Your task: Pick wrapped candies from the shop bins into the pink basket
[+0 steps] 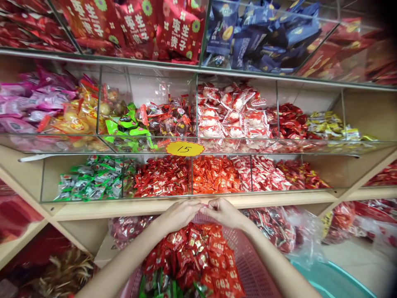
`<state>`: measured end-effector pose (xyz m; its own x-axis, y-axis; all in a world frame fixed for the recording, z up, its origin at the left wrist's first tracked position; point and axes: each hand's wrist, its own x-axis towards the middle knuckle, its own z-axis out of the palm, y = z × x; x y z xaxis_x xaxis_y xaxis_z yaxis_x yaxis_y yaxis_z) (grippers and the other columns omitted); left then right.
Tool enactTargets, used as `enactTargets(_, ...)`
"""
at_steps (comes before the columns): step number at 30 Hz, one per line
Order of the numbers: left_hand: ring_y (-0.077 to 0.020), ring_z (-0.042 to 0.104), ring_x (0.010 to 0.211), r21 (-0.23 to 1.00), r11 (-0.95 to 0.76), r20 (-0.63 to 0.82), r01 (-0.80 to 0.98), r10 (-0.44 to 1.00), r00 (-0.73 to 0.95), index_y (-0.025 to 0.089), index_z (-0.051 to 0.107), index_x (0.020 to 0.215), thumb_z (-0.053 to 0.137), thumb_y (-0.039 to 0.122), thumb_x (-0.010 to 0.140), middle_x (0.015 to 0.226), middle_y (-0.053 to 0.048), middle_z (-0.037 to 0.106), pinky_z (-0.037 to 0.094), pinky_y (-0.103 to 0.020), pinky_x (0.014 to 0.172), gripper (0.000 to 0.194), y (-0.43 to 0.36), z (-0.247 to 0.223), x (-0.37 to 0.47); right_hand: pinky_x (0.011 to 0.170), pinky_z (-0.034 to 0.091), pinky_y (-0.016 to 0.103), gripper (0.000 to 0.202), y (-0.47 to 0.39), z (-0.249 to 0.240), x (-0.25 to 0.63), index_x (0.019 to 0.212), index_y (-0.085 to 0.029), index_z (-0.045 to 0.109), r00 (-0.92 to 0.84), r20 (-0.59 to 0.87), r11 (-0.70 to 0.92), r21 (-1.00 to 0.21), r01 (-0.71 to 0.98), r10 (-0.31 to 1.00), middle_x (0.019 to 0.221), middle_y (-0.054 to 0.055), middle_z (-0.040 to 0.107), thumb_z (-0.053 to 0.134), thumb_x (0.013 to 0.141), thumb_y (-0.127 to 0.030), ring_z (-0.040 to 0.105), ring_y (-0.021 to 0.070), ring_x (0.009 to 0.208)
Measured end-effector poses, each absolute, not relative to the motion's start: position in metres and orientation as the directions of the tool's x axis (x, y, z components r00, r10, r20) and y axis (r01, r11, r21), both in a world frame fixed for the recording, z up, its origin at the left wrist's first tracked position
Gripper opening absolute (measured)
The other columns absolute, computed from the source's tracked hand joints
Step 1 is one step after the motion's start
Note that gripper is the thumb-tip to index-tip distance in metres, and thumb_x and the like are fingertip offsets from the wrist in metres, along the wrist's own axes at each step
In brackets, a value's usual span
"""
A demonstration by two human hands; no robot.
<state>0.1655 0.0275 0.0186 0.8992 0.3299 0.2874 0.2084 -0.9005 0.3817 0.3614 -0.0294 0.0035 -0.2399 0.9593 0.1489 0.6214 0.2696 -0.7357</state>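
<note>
Just below the front edge of the lowest shelf (273, 201), my left hand (182, 212) and my right hand (223, 210) meet above the far side of a pink mesh basket (252, 265). Curled fingers close both hands, with the fingertips together. Whatever sits between them is too small and too hidden to name. Red wrapped candies (194, 252) fill the basket beneath my wrists. Orange-red packets (221, 265) lie on its right side, and green-wrapped candies (161, 285) at the near end.
Glass-divided bins hold red candies (164, 176), orange candies (215, 176) and green packets (93, 178). A yellow price tag (185, 148) marked 15 hangs above. Clear bags of candy (273, 225) sit under the shelf. A teal tub (338, 277) stands at lower right.
</note>
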Motion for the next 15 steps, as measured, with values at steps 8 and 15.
enactTargets(8, -0.0169, 0.057, 0.110, 0.683, -0.729, 0.368, 0.050, 0.402, 0.838, 0.024, 0.062, 0.113, 0.043, 0.016, 0.087, 0.119, -0.002, 0.061, 0.042, -0.030, 0.098, 0.033, 0.047, -0.005, 0.166, 0.047, 0.024, 0.022, 0.045, -0.032, 0.010, 0.358, 0.052, -0.019, 0.036, -0.209, 0.183, 0.270, -0.797, 0.540, 0.961, 0.051, -0.007, 0.030, 0.051, 0.080, -0.051, 0.026, 0.0073, 0.049)
enactTargets(15, -0.0164, 0.059, 0.108, 0.673, -0.734, 0.369, 0.086, 0.435, 0.821, 0.024, 0.062, 0.112, 0.046, 0.015, 0.084, 0.117, -0.003, 0.062, 0.042, -0.029, 0.098, 0.033, 0.046, -0.007, 0.167, 0.051, 0.031, 0.023, 0.040, -0.025, 0.047, 0.379, 0.055, -0.019, 0.045, 0.230, 0.478, 0.196, -0.684, 0.702, 0.847, 0.051, -0.003, 0.044, 0.047, 0.082, -0.048, 0.039, 0.0097, 0.050)
